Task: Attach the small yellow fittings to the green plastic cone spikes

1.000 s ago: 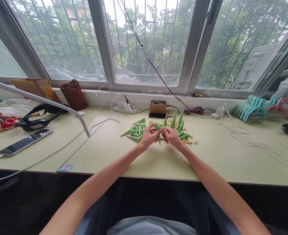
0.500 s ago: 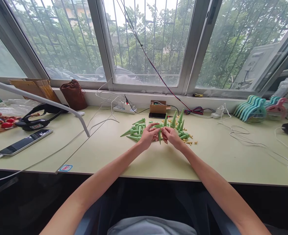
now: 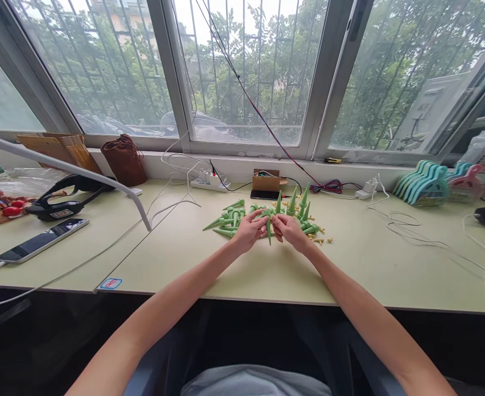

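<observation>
The spike (image 3: 268,229) is between the 2 hands, just above the near part of the bench (image 3: 267,278), with its tip down and its broad head up. The left hand (image 3: 248,230) has its grip pinching the spike near the head, thumb in front and fingers curled behind. The right hand (image 3: 289,229) has thumb and forefinger pressed together just beside the head (if a yellow bit is caught there, it is too small to tell), and its other fingers are curled in.

The spike looks like moulded plastic, so I judge it light and stiff, more likely to slip than to bend. The smooth, tapering shaft gives poor purchase: a squeeze low down could slide off toward the tip. The wider head is the better place to take hold, with 1 thumb against 2 fingers, leaving the shaft free. The wall is probably tough enough for a firm pinch, though the thin tip seems the weakest spot.

The lying spikes (image 3: 235,215) heaped beside the left hand would roll easily; the upright spikes (image 3: 292,204) beyond the right hand could topple at a light knock. The yellow parts (image 3: 330,240), scattered near the right hand, are small and call for fingertips only.
</observation>
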`<state>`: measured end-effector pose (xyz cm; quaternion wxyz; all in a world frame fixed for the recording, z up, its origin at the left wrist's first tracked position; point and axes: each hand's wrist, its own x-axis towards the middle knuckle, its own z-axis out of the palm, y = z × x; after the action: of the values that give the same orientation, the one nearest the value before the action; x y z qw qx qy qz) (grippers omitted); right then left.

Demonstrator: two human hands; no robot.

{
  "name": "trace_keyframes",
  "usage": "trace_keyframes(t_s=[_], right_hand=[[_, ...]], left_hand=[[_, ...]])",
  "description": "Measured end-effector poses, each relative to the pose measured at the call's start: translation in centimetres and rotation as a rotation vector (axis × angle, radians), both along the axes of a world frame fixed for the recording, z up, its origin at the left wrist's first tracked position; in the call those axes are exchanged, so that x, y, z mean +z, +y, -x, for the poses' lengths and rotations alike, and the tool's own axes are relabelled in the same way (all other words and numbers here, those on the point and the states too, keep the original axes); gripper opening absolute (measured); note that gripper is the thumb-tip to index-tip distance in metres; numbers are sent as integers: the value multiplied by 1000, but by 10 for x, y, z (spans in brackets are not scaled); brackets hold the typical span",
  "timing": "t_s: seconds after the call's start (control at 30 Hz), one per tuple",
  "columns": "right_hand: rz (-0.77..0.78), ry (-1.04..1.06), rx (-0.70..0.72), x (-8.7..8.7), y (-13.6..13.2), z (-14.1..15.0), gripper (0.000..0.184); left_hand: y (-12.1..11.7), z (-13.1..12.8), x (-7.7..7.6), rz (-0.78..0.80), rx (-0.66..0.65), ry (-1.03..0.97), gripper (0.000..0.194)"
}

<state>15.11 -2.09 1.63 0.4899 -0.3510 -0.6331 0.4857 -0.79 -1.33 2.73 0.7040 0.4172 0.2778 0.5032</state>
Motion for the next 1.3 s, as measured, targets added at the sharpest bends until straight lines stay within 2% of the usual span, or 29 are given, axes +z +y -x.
trace_keyframes(t_s=[0.2,0.37,0.67,0.9,1.0,1.17,1.3], right_hand=[[-85,-66,-44,-3,2,-1,45],[-186,-210,-127,-7,6,-4,44],[-308,-369,-216,-5,6,-6,41],[-361,-416,-278,-5,6,-4,43],[-347,-411,-286,-6,6,-3,44],[-342,-402,-264,-5,3,-2,47],[-363,-401,-277,-5,4,-3,51]], left_hand=[[-2,-1,1,38,11,0,55],[-3,-1,2,71,18,5,52],[-3,-2,2,103,20,20,51],[-4,-2,1,66,8,78,58],[-4,-3,-1,17,31,166,60],[-2,-5,-4,-98,101,336,52],[-5,-4,0,-77,51,333,56]])
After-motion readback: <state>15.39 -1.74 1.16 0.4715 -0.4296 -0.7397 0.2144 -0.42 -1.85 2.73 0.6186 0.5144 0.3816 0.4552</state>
